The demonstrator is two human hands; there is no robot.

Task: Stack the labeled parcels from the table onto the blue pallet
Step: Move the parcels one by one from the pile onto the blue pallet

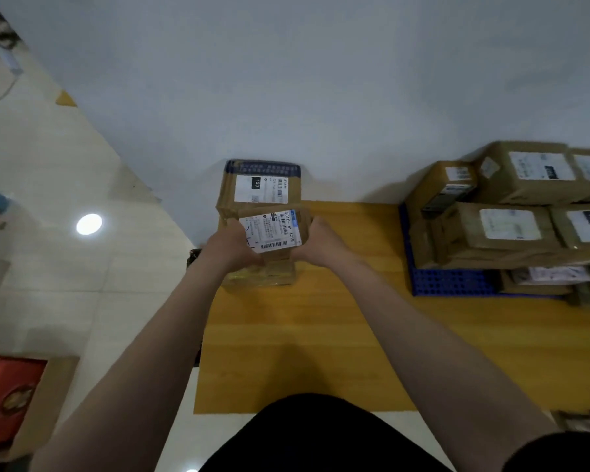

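I held the small labeled parcel (273, 231) between both hands, my left hand (234, 245) curled round its left edge and my right hand (321, 243) round its right edge. It was above a lower parcel (263, 274) on the wooden table (321, 335); whether they touched, I could not tell. A larger parcel (261, 189) stood just beyond. The blue pallet (450, 282), well to the right, bore stacked parcels (511, 226).
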